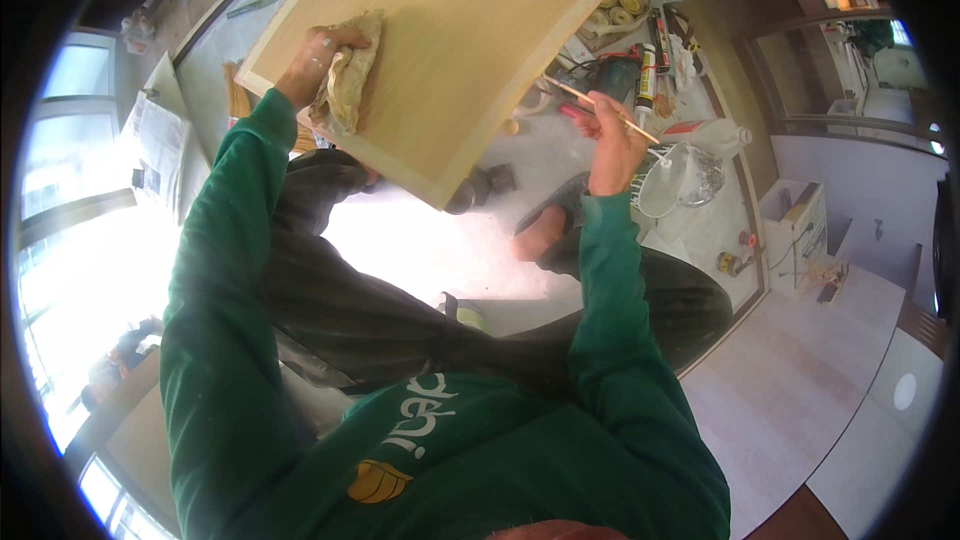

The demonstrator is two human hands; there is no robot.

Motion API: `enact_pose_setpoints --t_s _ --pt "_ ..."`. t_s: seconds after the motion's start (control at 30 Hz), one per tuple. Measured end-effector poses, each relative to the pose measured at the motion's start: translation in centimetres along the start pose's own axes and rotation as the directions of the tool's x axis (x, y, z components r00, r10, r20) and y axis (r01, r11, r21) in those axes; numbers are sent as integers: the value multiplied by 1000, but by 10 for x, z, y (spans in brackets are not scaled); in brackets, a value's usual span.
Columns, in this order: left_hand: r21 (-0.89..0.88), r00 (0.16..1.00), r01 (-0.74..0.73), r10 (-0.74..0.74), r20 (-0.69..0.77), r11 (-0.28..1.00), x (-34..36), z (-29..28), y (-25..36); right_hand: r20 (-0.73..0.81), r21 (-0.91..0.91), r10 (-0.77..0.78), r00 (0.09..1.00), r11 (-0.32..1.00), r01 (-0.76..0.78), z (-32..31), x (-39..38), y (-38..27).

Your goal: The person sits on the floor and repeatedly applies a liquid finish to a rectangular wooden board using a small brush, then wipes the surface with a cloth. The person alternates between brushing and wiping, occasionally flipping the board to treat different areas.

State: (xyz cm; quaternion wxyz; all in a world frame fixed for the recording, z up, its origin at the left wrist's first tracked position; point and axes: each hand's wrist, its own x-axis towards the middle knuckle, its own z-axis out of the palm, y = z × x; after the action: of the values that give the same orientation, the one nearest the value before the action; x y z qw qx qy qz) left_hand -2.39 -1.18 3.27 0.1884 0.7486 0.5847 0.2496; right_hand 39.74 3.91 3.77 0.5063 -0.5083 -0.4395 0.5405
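Note:
A large light-brown wood panel (pixel 470 50) with paler strips along its edges lies tilted in front of me, above my bent legs. My left hand (pixel 322 58) is closed around a crumpled, stained beige cloth (pixel 350 80) and presses it on the panel's left part. To the right of the panel, my right hand (pixel 618 145) pinches a thin wooden stick (pixel 634 126), maybe a slim brush. Its far end reaches to the panel's right edge; whether it touches is unclear. A small pinkish-red thing (pixel 574 112) shows beside my right fingers, too small to name.
Right of the panel lie tape rolls (pixel 622 8), a sealant tube (pixel 647 75), a whitish plastic jug (pixel 712 135) and a white tub (pixel 664 182). A white box (pixel 793 215) with wires stands farther right. At the far left lies a green tool (pixel 252 7). Bright light washes out the floor between my legs.

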Motion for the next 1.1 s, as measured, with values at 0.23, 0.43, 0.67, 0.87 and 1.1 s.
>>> enact_pose_setpoints --t_s 0.23,0.43,0.67,0.87,1.1 --pt "-59 998 24 -20 66 998 6 2 -4 6 14 -32 999 999 32 1 19 -8" --pt "100 981 -105 119 -152 989 0 14 -10 -10 -37 -67 998 997 67 4 17 -10" --pt "71 992 -73 80 -99 995 1 8 3 93 -99 -20 995 995 29 5 -36 -8" --pt "-150 988 84 -102 -118 985 9 6 21 75 -72 -22 997 997 28 4 -23 -20" --pt "-13 997 -7 6 -78 1000 11 -4 27 61 -88 -31 998 995 37 4 -18 -20"
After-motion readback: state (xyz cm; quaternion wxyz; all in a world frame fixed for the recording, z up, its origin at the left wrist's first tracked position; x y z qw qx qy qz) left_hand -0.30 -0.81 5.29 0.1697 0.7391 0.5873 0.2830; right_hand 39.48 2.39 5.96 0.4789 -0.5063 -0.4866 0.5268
